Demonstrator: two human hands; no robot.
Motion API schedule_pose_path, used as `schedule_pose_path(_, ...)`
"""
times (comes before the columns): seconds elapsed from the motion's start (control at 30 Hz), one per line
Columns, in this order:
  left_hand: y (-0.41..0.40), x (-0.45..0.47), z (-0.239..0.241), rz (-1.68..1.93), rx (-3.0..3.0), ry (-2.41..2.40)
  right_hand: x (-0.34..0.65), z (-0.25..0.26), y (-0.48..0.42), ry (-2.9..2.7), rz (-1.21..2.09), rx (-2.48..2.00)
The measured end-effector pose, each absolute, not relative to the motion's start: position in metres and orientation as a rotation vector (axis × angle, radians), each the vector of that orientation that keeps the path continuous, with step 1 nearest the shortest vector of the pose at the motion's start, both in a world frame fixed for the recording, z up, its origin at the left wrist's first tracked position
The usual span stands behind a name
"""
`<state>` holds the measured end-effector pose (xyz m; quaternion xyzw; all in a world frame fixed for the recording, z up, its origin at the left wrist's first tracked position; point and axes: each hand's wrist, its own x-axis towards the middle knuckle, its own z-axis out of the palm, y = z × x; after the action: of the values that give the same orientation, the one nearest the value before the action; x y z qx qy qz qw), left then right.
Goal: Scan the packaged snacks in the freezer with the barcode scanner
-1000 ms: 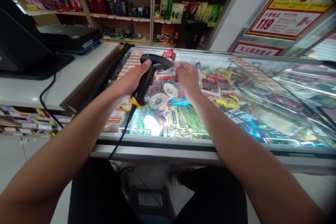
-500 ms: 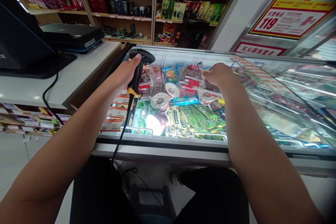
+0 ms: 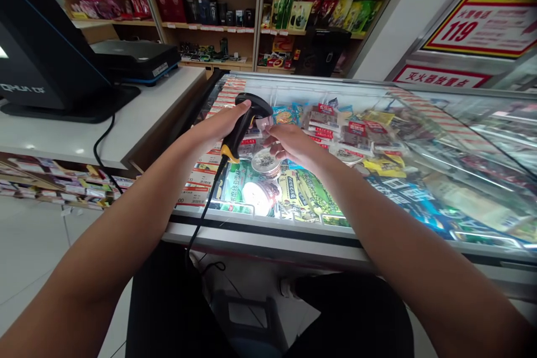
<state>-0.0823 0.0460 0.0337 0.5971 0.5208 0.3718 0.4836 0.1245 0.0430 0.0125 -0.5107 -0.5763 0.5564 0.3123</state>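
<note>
A black and yellow handheld barcode scanner (image 3: 240,133) is gripped in my left hand (image 3: 229,120), its head tilted to the right and its cord trailing down over the freezer's front edge. My right hand (image 3: 289,142) is just right of the scanner head, fingers curled inward beside a pinkish clear packet (image 3: 264,123). Whatever its fingertips pinch is too small to make out. Below both hands lie round lidded tubs (image 3: 265,161), green bean-print packs (image 3: 319,190) and clear packs with red labels (image 3: 324,117), in the chest freezer (image 3: 268,229).
On the left counter (image 3: 155,117) stand a dark screen terminal (image 3: 50,61) and a flat scale (image 3: 136,56). Stocked shelves (image 3: 210,25) line the back. The freezer's sliding glass (image 3: 444,140) spans the right. A stool (image 3: 247,313) is between my legs.
My right hand has moved left from the red-labelled packs to beside the scanner head. My left hand keeps its hold on the scanner. The view has shifted slightly left.
</note>
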Motion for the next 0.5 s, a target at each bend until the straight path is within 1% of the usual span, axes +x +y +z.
schedule_pose_path(0.07,0.047,-0.080,0.032,0.906,1.421,1.181,0.124,0.007,0.047,-1.405,1.539,-1.297)
schedule_pose_path(0.17,0.044,-0.073,0.032,0.923,1.364,1.109,0.124,0.003,0.052,-1.358,1.515,-1.318)
schedule_pose_path(0.27,0.039,-0.066,0.036,0.969,1.341,1.141,0.124,0.003,0.053,-1.343,1.476,-1.288)
schedule_pose_path(0.5,0.026,-0.062,0.047,1.118,1.454,1.290,0.142,0.014,0.058,-1.395,1.051,-1.166)
